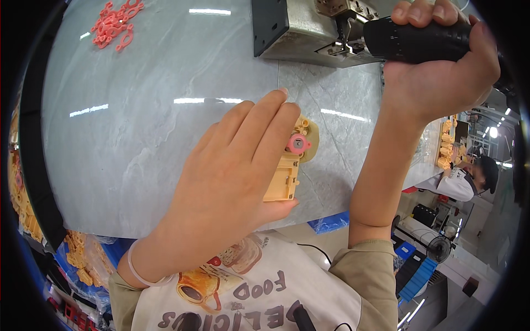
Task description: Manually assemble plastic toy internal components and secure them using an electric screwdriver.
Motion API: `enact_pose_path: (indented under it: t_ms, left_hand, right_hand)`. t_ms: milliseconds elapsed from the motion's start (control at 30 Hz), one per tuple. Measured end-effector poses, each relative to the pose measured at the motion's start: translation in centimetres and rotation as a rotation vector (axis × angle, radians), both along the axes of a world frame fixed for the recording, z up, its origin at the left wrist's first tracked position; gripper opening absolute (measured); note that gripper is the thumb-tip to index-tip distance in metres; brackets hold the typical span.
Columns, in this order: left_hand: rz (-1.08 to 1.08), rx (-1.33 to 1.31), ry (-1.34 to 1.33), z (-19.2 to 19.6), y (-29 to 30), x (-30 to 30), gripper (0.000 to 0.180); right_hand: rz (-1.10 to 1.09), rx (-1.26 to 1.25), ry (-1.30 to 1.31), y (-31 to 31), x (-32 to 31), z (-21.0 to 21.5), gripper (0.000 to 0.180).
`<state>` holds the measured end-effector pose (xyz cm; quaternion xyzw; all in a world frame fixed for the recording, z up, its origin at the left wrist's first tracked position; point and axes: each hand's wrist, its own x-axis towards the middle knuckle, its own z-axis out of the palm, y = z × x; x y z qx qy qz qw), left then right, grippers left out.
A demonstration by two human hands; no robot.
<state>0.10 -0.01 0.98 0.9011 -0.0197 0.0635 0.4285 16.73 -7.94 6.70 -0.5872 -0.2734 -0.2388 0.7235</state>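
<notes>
My left hand (pixel 234 140) lies over a pale yellow plastic housing (pixel 282 179) on the grey table, its fingers wrapped round the far side and the thumb along the near edge. A pink plastic ring-shaped part (pixel 298 144) with a small metal piece at its centre sits in the housing. Much of the housing is hidden under my palm. My right hand (pixel 441 71) grips a black electric screwdriver (pixel 417 39), held sideways. Its tip points left, at the metal feed mechanism (pixel 345 41) of a grey metal box-shaped machine (pixel 301 41).
Several loose pink ring parts (pixel 113 25) lie at the far left of the marbled table (pixel 121 149). Yellow plastic parts (pixel 80 256) fill a blue-lined container at the lower left. On the right, another person (pixel 466 179) sits by more yellow parts (pixel 446 143).
</notes>
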Motion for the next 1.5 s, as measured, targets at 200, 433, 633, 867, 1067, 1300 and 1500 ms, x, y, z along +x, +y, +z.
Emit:
enact_pose_path:
  t_ms: [200,433,633,867,1067,1300,1500]
  left_hand:
    - [0.006,-0.015,0.000,-0.2,0.1,-0.2,0.092]
    - [-0.020,-0.002,0.018,-0.1,0.0,0.1,0.093]
    - [-0.032,0.084,-0.033,-0.1,0.2,-0.1,0.100]
    - [-0.103,0.231,-0.365,1.7,-1.9,-1.2,0.049]
    - [-0.167,0.519,-0.319,1.2,-7.7,0.8,0.018]
    - [0.023,0.642,-0.272,1.7,-6.9,3.6,0.008]
    - [-0.014,0.797,-0.184,0.1,-8.4,3.8,0.009]
  right_hand:
    - [-0.152,-0.058,-0.042,-0.1,-0.8,-0.5,0.029]
    - [0.572,0.056,0.070,-10.9,4.2,1.1,0.034]
    - [0.431,0.055,0.094,-14.0,-1.2,0.8,0.036]
    - [0.542,0.074,0.212,-17.1,-4.2,-0.3,0.052]
    - [0.565,0.090,0.186,-20.1,-5.7,0.0,0.056]
    - [0.517,0.120,0.183,-25.1,-6.3,-0.3,0.060]
    - [0.479,0.139,0.197,-25.5,-6.6,-1.1,0.063]
